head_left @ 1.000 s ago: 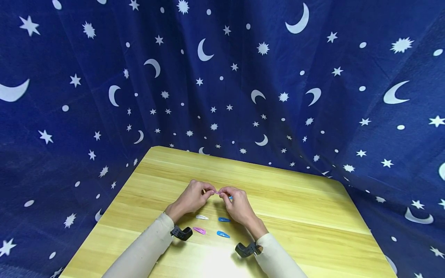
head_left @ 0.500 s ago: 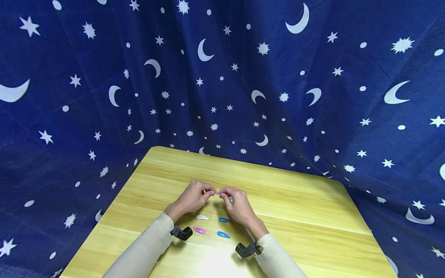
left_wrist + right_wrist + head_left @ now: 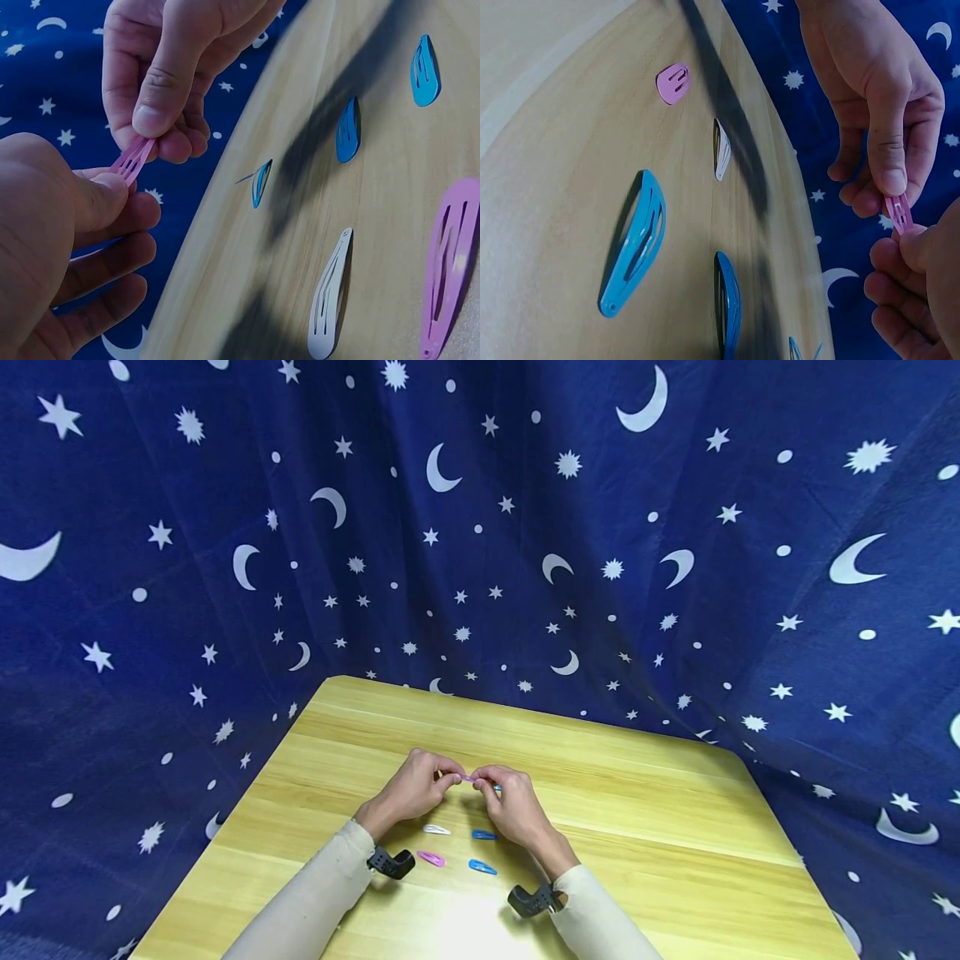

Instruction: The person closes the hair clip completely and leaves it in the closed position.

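Observation:
A pink snap hair clip is held up over the table, pinched at one end between thumb and forefinger of my left hand. My right hand pinches its other end the same way, so the fingertips cover both ends. Slots along the clip's middle show in both wrist views. Below the hands lie a white hair clip, a second pink clip, a dark blue clip and a lighter blue clip. Partly behind my right hand is a small blue clip, its prong snapped apart.
The clips lie on a wooden table with a rounded far corner. A dark blue curtain with white moons and stars hangs behind and at the sides. Each wrist wears a black camera mount.
Both hands keep their pinch on the pink hair clip in nearly the same place; only a very slight shift at the fingertips shows. The clips on the table stay put.

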A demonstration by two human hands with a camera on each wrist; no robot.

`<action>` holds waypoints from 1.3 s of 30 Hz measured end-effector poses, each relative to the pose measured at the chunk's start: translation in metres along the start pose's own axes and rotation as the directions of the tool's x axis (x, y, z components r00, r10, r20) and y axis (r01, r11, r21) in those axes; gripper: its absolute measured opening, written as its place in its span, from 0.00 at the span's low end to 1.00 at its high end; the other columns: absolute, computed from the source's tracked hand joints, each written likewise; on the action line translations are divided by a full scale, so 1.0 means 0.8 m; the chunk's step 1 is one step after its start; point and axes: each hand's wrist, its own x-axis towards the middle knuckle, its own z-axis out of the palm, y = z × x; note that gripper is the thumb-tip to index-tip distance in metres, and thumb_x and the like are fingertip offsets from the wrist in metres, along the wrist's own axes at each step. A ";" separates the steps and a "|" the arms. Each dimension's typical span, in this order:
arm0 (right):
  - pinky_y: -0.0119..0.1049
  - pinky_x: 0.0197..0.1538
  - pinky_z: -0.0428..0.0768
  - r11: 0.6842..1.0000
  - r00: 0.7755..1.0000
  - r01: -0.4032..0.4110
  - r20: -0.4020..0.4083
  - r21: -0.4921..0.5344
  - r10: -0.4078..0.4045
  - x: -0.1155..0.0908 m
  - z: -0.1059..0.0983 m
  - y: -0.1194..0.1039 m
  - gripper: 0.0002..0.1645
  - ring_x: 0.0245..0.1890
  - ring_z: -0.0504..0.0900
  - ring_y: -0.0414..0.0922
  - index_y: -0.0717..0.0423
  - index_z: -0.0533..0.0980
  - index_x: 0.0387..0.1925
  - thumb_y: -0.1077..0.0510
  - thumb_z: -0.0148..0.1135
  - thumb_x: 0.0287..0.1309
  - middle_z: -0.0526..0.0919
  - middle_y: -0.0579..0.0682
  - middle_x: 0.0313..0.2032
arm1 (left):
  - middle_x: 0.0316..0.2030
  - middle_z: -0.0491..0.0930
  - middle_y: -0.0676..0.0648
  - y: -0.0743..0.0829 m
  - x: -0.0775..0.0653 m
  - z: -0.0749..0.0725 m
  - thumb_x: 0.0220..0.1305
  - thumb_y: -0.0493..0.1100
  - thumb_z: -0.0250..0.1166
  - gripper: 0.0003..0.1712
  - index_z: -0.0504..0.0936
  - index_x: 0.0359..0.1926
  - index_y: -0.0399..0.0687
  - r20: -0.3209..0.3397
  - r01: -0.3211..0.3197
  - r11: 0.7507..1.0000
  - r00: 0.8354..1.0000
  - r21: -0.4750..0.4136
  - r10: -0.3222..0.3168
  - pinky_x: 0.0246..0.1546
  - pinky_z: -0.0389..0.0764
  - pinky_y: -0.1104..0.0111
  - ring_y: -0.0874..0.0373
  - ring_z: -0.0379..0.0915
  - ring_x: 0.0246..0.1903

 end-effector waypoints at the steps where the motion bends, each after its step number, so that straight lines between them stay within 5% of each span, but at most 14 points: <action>1: 0.40 0.50 0.89 1.000 1.000 -0.001 0.000 0.000 0.001 0.000 0.000 0.000 0.07 0.42 0.91 0.41 0.55 0.89 0.44 0.66 0.67 0.73 0.94 0.48 0.40 | 0.41 0.94 0.54 0.000 0.000 0.000 0.74 0.38 0.72 0.07 0.96 0.45 0.51 0.000 -0.001 1.000 1.000 -0.002 0.001 0.35 0.80 0.73 0.68 0.78 0.32; 39: 0.40 0.48 0.90 0.998 0.998 0.060 -0.001 0.016 -0.060 -0.003 -0.001 0.000 0.10 0.39 0.92 0.42 0.59 0.89 0.43 0.72 0.66 0.70 0.93 0.50 0.39 | 0.39 0.93 0.54 -0.004 -0.002 -0.001 0.74 0.37 0.72 0.07 0.96 0.44 0.50 0.026 -0.027 0.999 0.999 -0.036 0.028 0.31 0.77 0.73 0.69 0.73 0.27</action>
